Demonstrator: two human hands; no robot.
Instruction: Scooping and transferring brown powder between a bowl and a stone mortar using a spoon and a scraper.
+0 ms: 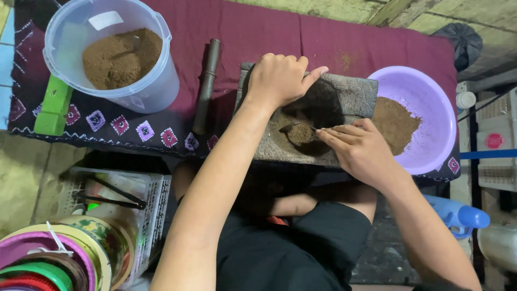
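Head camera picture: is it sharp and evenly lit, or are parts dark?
Head view: mostly sharp; the stone slab and purple bowl are well lit, the left hand shades the hollow beneath it, and the lap below the table falls into deep shadow.

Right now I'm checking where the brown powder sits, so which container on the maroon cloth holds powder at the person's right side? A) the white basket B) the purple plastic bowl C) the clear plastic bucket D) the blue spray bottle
B: the purple plastic bowl beside the right hand holds brown powder.
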